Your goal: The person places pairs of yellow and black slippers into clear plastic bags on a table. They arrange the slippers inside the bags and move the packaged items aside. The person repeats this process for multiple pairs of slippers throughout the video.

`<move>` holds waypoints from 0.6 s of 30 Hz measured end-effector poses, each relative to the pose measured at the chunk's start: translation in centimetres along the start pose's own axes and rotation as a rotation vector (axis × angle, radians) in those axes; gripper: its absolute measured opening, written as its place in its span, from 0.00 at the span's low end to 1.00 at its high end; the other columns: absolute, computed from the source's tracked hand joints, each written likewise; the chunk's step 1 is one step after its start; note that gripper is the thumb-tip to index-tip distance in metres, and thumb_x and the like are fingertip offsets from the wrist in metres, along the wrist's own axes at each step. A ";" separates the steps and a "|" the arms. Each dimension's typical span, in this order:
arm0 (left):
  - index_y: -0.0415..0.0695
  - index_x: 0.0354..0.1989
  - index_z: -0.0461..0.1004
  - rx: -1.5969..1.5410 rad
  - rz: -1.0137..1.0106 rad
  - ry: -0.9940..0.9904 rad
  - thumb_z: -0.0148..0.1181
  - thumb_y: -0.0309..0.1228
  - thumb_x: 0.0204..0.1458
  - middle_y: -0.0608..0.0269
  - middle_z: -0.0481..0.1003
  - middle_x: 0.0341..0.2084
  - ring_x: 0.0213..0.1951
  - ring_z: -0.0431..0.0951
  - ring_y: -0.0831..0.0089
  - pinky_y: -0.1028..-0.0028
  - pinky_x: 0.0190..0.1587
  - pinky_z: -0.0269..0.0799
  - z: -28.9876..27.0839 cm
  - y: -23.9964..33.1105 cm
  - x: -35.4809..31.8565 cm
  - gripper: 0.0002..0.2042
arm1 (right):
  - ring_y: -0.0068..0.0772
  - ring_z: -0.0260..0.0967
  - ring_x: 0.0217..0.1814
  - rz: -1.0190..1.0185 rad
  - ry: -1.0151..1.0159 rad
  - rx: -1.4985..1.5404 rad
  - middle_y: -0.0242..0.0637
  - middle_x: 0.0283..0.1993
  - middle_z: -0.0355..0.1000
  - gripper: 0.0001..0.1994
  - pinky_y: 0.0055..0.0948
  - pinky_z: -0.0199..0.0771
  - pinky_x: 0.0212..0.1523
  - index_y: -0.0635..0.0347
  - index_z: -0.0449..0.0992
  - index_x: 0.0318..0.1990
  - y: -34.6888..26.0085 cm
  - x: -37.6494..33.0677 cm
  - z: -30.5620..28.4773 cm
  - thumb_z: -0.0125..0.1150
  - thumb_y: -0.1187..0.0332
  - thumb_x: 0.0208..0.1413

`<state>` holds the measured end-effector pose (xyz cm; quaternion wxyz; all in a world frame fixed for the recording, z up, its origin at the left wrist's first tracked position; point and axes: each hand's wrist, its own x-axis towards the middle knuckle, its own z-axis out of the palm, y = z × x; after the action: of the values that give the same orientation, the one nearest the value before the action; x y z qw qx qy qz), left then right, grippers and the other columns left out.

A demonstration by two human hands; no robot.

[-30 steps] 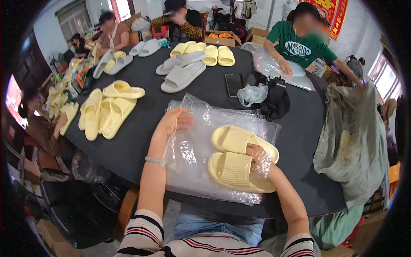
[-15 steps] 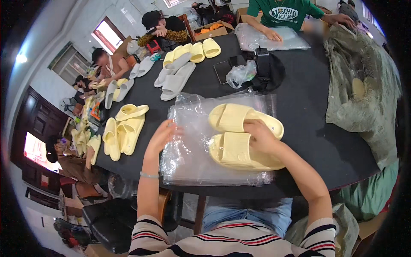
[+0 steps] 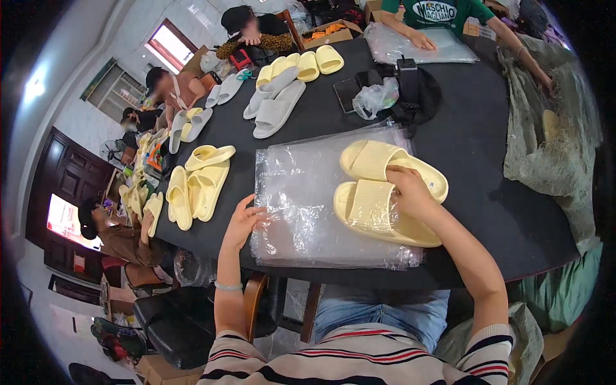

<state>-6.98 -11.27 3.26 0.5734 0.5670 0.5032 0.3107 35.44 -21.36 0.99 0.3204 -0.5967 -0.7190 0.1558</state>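
A pair of pale yellow slippers (image 3: 366, 208) lies side by side over the right part of a stack of clear plastic bags (image 3: 295, 179). My right hand (image 3: 410, 191) grips the pair where the two slippers meet, its fingertips hidden between them. Shiny clear film seems to lie across the strap of the nearer slipper. At the left edge of the bags is my left hand (image 3: 244, 221), fingers apart and nothing visible in them. Whether its fingertips touch the top bag, I cannot tell.
More yellow slippers (image 3: 208, 186) and grey slippers (image 3: 279, 109) stand left and beyond on the dark table (image 3: 475, 141). A black device (image 3: 407, 80) and a crumpled bag (image 3: 376, 97) sit behind. A co-worker in green (image 3: 443, 16) is opposite, near a woven sack (image 3: 545, 141).
My right hand and the slippers have shifted slightly right over the bags. The top bag looks flatter. Opposite, the co-worker's arm has reached down to the sack. The whole view has shifted a little.
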 end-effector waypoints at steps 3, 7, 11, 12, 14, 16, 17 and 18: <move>0.41 0.68 0.47 0.074 0.103 0.016 0.50 0.19 0.55 0.44 0.63 0.57 0.44 0.77 0.64 0.70 0.42 0.76 -0.8 -0.8 0.6 0.32 | 0.46 0.64 0.60 0.020 0.020 -0.006 0.46 0.53 0.71 0.15 0.42 0.58 0.62 0.62 0.73 0.43 0.0 0.0 0.3 0.58 0.76 0.45; 0.37 0.67 0.49 0.674 0.284 0.157 0.51 0.19 0.54 0.40 0.58 0.61 0.56 0.70 0.57 0.65 0.53 0.71 0.9 1.0 0.9 0.31 | 0.46 0.63 0.61 0.004 0.018 -0.037 0.46 0.53 0.71 0.14 0.42 0.58 0.62 0.63 0.73 0.43 0.3 -0.1 0.4 0.58 0.76 0.46; 0.35 0.66 0.53 1.039 0.690 0.196 0.53 0.26 0.56 0.40 0.55 0.64 0.64 0.59 0.51 0.61 0.65 0.55 3.2 3.4 2.1 0.29 | 0.46 0.63 0.62 -0.002 0.019 -0.050 0.46 0.54 0.71 0.14 0.42 0.57 0.63 0.63 0.72 0.43 -0.1 -0.2 0.3 0.59 0.75 0.46; 0.35 0.66 0.53 1.044 0.685 0.162 0.53 0.28 0.57 0.41 0.54 0.65 0.65 0.57 0.52 0.61 0.66 0.51 4.2 3.6 2.7 0.28 | 0.47 0.63 0.62 0.007 0.018 -0.054 0.46 0.54 0.71 0.15 0.42 0.57 0.63 0.63 0.72 0.44 -0.2 -0.2 0.2 0.59 0.75 0.46; 0.33 0.65 0.54 1.016 0.628 0.078 0.50 0.37 0.60 0.39 0.51 0.66 0.68 0.51 0.47 0.57 0.68 0.46 6.2 4.2 3.5 0.29 | 0.47 0.63 0.61 0.030 0.017 -0.065 0.46 0.54 0.70 0.16 0.42 0.57 0.63 0.63 0.72 0.45 -0.3 -0.3 0.1 0.59 0.75 0.46; 0.33 0.66 0.53 1.049 0.545 0.069 0.47 0.40 0.61 0.40 0.51 0.67 0.68 0.50 0.47 0.56 0.68 0.44 6.2 2.2 4.8 0.30 | 0.47 0.63 0.61 0.029 0.009 -0.045 0.46 0.54 0.71 0.16 0.42 0.57 0.62 0.62 0.72 0.46 -0.8 -0.4 -0.1 0.59 0.76 0.46; 0.34 0.66 0.53 1.059 0.511 0.063 0.45 0.42 0.62 0.40 0.50 0.67 0.69 0.49 0.47 0.55 0.69 0.43 6.0 0.8 6.1 0.30 | 0.47 0.63 0.61 0.030 0.007 -0.042 0.46 0.54 0.71 0.17 0.42 0.57 0.62 0.62 0.72 0.46 -0.9 -0.4 -0.3 0.59 0.76 0.46; 0.34 0.67 0.52 1.135 0.495 0.093 0.43 0.46 0.62 0.40 0.52 0.67 0.69 0.50 0.47 0.53 0.68 0.43 5.4 -0.8 6.7 0.32 | 0.48 0.63 0.60 0.002 0.019 -0.041 0.47 0.54 0.71 0.17 0.42 0.58 0.62 0.62 0.72 0.46 -0.7 -0.3 -0.3 0.59 0.76 0.45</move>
<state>-0.09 -7.04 0.22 0.0710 0.8691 0.4681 0.1428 35.08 -21.83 1.54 0.3151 -0.6053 -0.7183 0.1358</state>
